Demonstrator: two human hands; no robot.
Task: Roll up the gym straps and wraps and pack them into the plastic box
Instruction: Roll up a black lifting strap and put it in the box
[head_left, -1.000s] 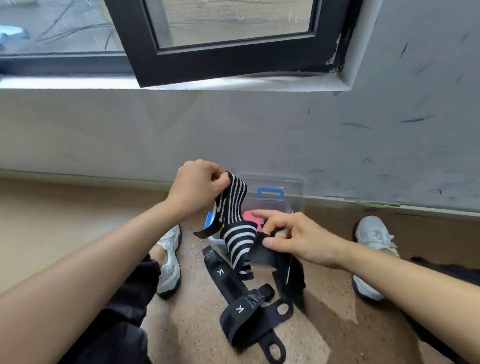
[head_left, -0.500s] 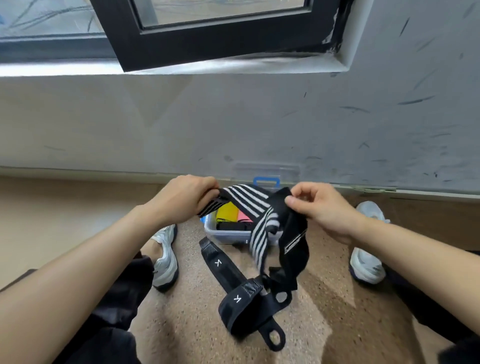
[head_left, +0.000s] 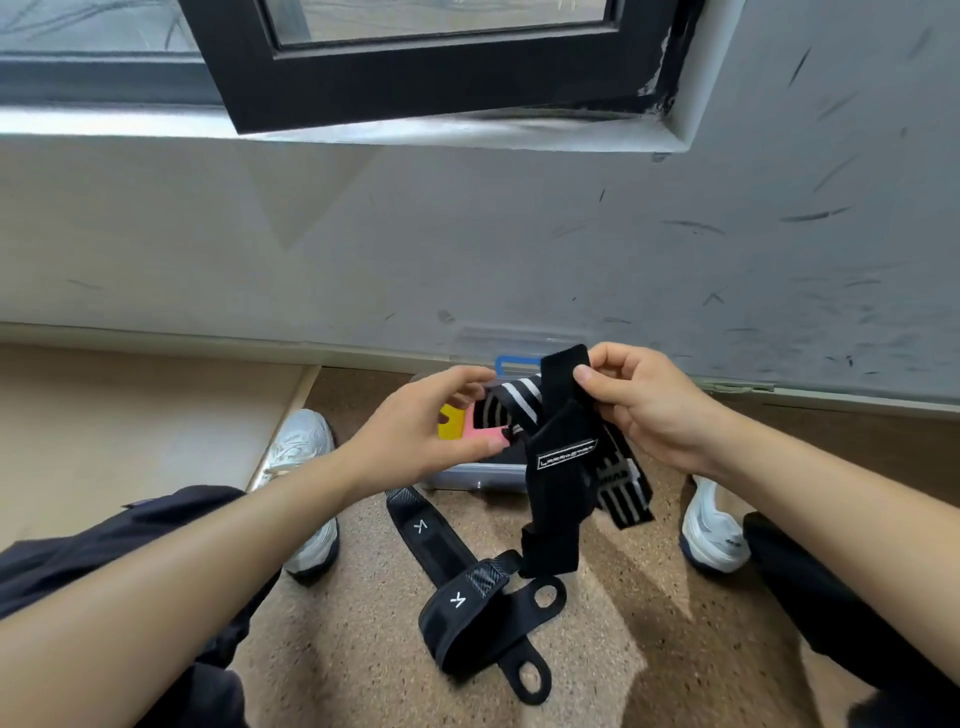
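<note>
A black wrist wrap with white stripes (head_left: 558, 467) hangs in the air over the clear plastic box (head_left: 470, 475). My right hand (head_left: 636, 408) pinches its black top end between thumb and fingers. My left hand (head_left: 421, 431) holds the striped part at the wrap's left side, fingers curved around it. A black label shows on the hanging part, and the striped tail dangles to the right. The box stands on the floor by the wall, with yellow and pink items (head_left: 470, 423) inside. Black lifting straps (head_left: 467, 592) with white marks lie on the floor in front of the box.
I sit on a speckled brown floor (head_left: 597, 649) with my white shoes (head_left: 301, 457) on either side of the box. A grey scuffed wall (head_left: 467, 249) and an open black-framed window (head_left: 415, 67) are just beyond. A beige raised floor area (head_left: 130, 415) lies to the left.
My right hand lifted the wrap's black end up and to the right. The wrap has been stretched out and turned, so the black part with the label now hangs down in front.
</note>
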